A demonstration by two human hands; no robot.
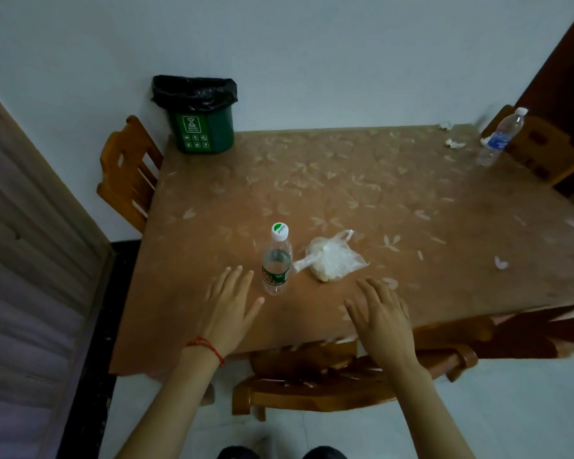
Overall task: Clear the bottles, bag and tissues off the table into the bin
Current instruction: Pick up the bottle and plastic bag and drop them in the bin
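Chairs (126, 173) at 9, 6 and 2 o'clock round the surface (362, 200); nothing btwn my hands and the stuff. Green-label bottle (276, 261) upright just past my left hand (227, 309), clear bag (330, 258) w/ pale lumps at its 3 o'clock, near my right hand (381, 318). Both hands open, empty, fingers spread. 2nd bottle (502, 137) & tissues (454, 143) far at 2 o'clock. Bin (199, 127), black liner, at 11.

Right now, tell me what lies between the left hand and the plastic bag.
In the head view, the green-labelled bottle stands upright between the left hand and plastic bag.
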